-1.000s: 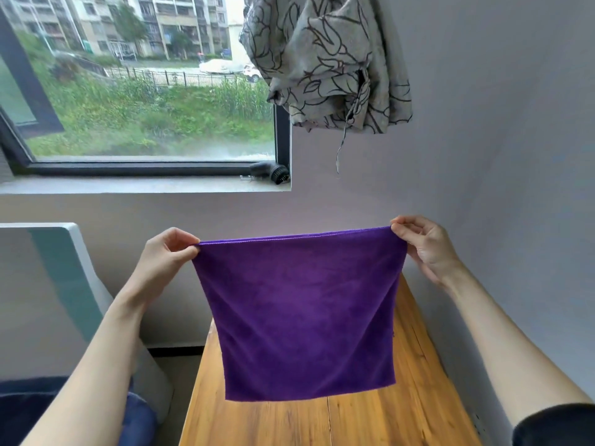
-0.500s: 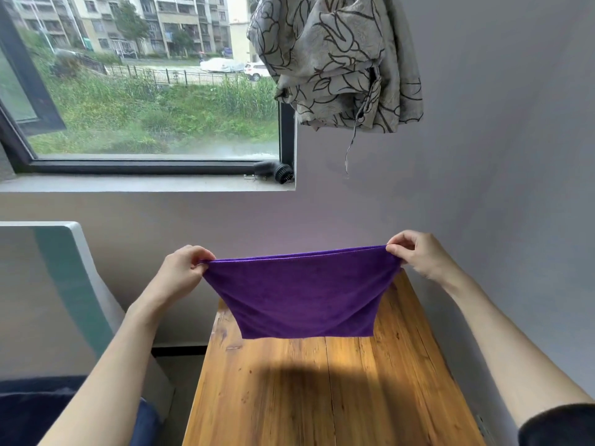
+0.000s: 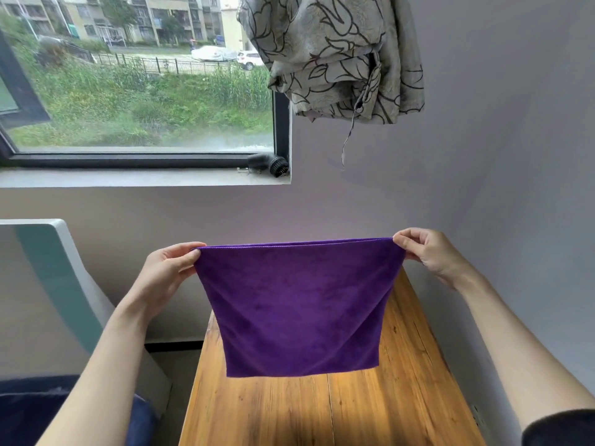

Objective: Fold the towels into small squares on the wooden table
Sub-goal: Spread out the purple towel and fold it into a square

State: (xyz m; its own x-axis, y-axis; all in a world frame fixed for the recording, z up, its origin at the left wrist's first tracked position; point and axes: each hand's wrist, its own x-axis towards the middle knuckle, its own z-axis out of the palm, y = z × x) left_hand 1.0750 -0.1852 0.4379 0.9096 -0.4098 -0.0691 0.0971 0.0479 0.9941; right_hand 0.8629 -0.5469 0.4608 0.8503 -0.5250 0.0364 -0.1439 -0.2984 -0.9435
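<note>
Holding one purple towel (image 3: 297, 304), two hands

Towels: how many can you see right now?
1. The purple towel hangs above the wooden table, pinched at its top corners by the left hand and right hand. Any others would be out of frame.

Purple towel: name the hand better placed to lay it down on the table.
Neither clearly. The left hand and right hand each pinch a top corner of the purple towel, hanging level over the wooden table. Likely both lower together.
</note>
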